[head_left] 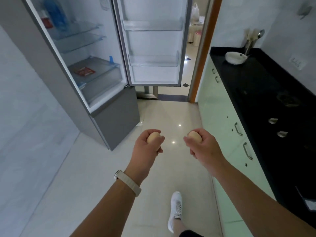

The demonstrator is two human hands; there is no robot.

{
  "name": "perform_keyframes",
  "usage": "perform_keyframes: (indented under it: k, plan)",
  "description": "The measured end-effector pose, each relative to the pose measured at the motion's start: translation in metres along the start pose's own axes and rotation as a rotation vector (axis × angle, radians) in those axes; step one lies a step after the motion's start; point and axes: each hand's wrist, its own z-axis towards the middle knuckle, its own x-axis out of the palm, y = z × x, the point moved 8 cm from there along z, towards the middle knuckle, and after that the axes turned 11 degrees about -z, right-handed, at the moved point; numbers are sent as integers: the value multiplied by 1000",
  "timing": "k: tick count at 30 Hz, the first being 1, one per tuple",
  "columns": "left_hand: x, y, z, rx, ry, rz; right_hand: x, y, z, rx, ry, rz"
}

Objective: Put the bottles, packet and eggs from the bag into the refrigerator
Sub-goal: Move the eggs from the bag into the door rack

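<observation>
My left hand (147, 147) grips a brown egg (153, 136), and my right hand (203, 144) grips a second brown egg (195, 136). Both hands are held out over the floor, below and in front of the refrigerator (102, 106). Its door (153, 40) stands open, with bare door racks. Inside, a red packet (84, 71) lies on the lid of the bottom drawer, and a blue bottle (55, 12) stands on the top glass shelf. The bag is out of sight.
A black counter (266, 93) over pale green cabinets (227, 127) runs along the right, bearing a white bowl (235, 57) and a utensil holder (250, 41). A doorway (193, 48) opens behind the fridge door. My white shoe (176, 209) is on the glossy tile floor.
</observation>
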Motion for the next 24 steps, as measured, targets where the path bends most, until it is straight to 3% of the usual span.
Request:
perform_keyframes:
  k: [16, 24]
  plan:
    - [32, -58, 216, 57, -108, 30, 25, 38, 254, -68, 170, 31]
    - [34, -80, 281, 66, -178, 30, 44, 52, 322, -77, 198, 55]
